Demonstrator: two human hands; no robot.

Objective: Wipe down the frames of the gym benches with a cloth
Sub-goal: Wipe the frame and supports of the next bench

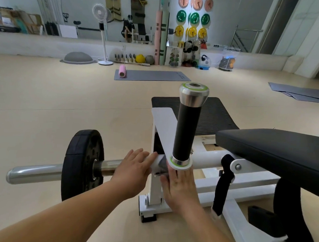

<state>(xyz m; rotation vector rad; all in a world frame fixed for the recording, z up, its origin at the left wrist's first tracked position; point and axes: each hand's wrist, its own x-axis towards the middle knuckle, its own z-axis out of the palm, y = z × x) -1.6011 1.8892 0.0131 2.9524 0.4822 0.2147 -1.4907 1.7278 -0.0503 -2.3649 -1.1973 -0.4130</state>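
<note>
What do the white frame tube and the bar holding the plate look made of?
White frame tube: likely steel, glossy white paint or powder coat; smooth, soft highlights. Bar: bare metal, probably chromed steel; bright mirror-like streaks.

The left hand (pixel 133 168) lies flat, fingers straight, on the white crossbar (pixel 206 160) of the bench frame, where the chrome sleeve (pixel 35 173) begins. A black weight plate (pixel 80 163) sits on that sleeve. The right hand (pixel 179 189) presses straight fingers against the white upright (pixel 154 193), just below the black handle (pixel 186 133). A grey patch (pixel 162 165), possibly the cloth, shows between the hands. The black seat pad (pixel 272 146) occupies the frame's right end.
</note>
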